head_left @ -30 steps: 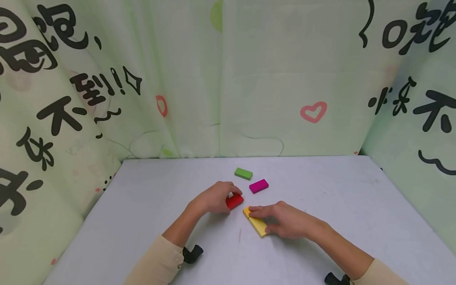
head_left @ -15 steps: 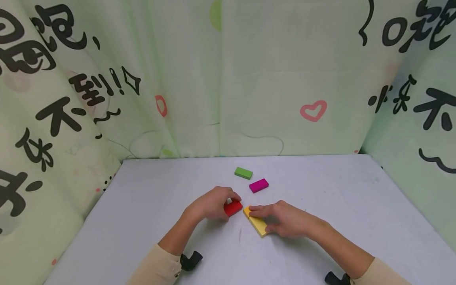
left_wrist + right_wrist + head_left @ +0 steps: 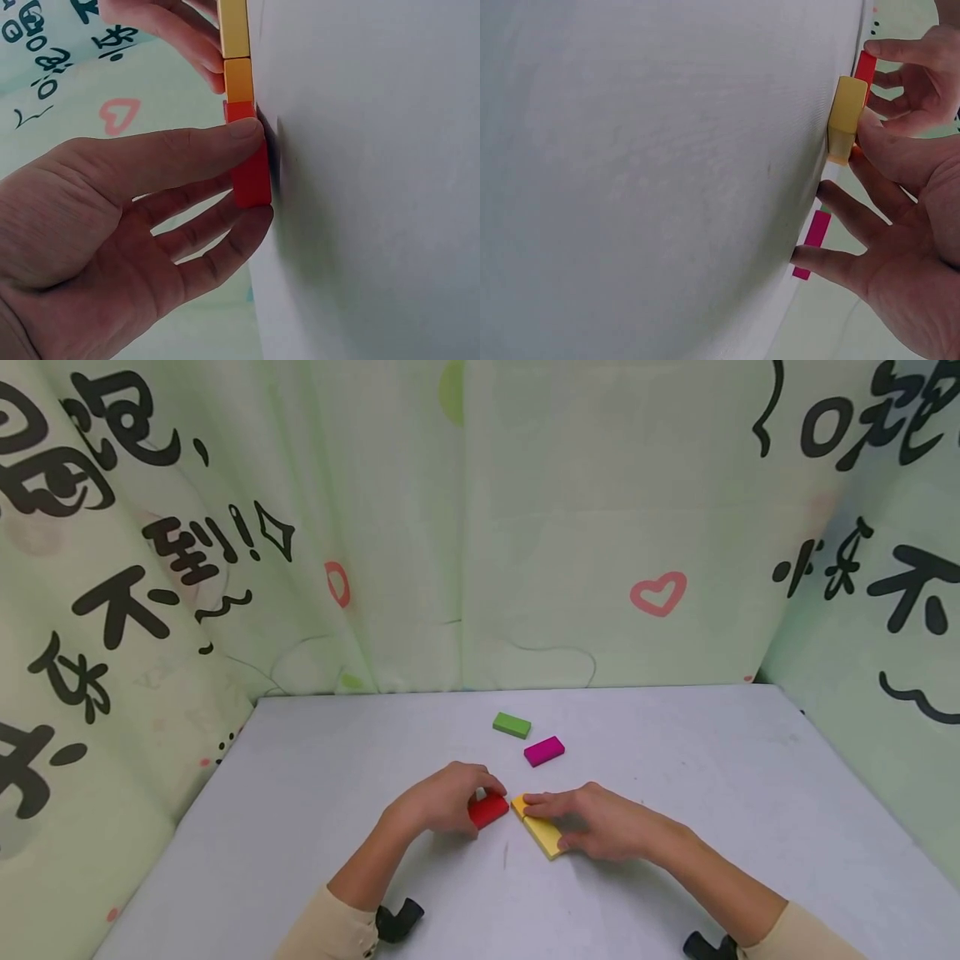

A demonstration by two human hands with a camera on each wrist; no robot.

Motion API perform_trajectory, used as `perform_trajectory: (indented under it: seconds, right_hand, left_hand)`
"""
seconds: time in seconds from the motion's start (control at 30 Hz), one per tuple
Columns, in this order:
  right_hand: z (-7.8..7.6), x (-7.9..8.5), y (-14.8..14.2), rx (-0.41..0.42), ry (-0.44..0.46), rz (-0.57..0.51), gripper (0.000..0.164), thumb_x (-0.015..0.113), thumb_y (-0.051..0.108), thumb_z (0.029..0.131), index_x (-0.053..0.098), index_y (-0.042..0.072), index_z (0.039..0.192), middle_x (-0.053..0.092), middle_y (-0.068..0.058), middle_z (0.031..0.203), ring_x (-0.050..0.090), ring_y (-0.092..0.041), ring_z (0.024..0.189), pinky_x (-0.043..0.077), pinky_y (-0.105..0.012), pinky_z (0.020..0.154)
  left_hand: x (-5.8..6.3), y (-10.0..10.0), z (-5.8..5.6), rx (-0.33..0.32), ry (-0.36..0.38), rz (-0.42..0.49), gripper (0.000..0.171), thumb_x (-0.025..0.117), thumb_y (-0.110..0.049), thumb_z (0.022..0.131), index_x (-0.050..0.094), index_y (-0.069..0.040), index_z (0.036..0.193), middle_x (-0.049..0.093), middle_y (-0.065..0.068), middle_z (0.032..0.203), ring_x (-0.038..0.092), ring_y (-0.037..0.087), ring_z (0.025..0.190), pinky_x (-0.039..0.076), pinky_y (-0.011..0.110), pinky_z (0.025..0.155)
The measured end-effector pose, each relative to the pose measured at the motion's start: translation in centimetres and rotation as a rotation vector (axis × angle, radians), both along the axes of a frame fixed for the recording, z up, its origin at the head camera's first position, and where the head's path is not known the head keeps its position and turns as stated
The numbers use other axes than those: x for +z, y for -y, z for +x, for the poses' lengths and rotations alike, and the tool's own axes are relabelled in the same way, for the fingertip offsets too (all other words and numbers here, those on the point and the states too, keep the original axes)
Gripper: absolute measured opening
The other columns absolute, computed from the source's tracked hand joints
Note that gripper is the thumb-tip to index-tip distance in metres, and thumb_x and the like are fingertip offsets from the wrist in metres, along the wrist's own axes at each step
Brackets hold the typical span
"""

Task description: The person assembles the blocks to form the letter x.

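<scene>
A red block (image 3: 488,811) is pinched between the thumb and fingers of my left hand (image 3: 444,797), low over the white table (image 3: 300,827). Just to its right, a yellow block (image 3: 543,838) and a shorter-looking orange block (image 3: 519,805) lie end to end in a slanting row. My right hand (image 3: 600,818) holds this row, thumb at the yellow block's near end and fingertips over the orange one. In the left wrist view, the red block (image 3: 253,180) appears right at the end of the orange block (image 3: 238,80). My right hand's outer fingers spread onto the table in the right wrist view.
Behind the hands lie a magenta block (image 3: 544,751) and, farther back, a green block (image 3: 512,725). A pale green curtain (image 3: 555,543) with black writing encloses the table's back and sides. Black wrist mounts (image 3: 399,920) stick out at both sleeves.
My left hand has drawn the red block toward me and slightly left, bringing it level with the orange block's end. The right hand and the yellow and orange blocks stay put.
</scene>
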State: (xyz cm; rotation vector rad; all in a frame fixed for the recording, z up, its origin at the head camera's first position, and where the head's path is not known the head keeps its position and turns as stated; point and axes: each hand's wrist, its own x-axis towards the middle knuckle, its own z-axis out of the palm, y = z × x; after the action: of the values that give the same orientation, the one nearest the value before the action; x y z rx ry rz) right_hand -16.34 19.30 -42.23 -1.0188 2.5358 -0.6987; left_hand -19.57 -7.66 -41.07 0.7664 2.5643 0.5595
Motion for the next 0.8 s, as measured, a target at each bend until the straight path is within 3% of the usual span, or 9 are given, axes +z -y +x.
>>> perform_trajectory:
  seconds: [0.4, 0.8]
  right_hand:
    - [0.17, -0.1, 0.08, -0.003, -0.004, 0.005, 0.061, 0.075, 0.008, 0.093, 0.058, 0.019, 0.15, 0.054, 0.006, 0.157, 0.053, -0.029, 0.144, 0.049, -0.05, 0.111]
    - [0.12, 0.12, 0.15, -0.009, 0.001, 0.024, 0.059, 0.076, 0.011, 0.094, 0.059, 0.021, 0.149, 0.053, 0.006, 0.158, 0.053, -0.028, 0.144, 0.048, -0.052, 0.112]
  left_hand:
    - [0.24, -0.17, 0.92, -0.019, -0.002, 0.0, 0.062, 0.092, -0.01, 0.076, 0.07, -0.02, 0.134, 0.067, -0.001, 0.121, 0.059, 0.012, 0.106, 0.055, 0.02, 0.079]
    - [0.08, 0.17, 0.82, -0.051, -0.011, -0.002, 0.061, 0.089, -0.009, 0.079, 0.07, -0.023, 0.136, 0.068, -0.004, 0.119, 0.059, 0.011, 0.099, 0.054, 0.018, 0.074]
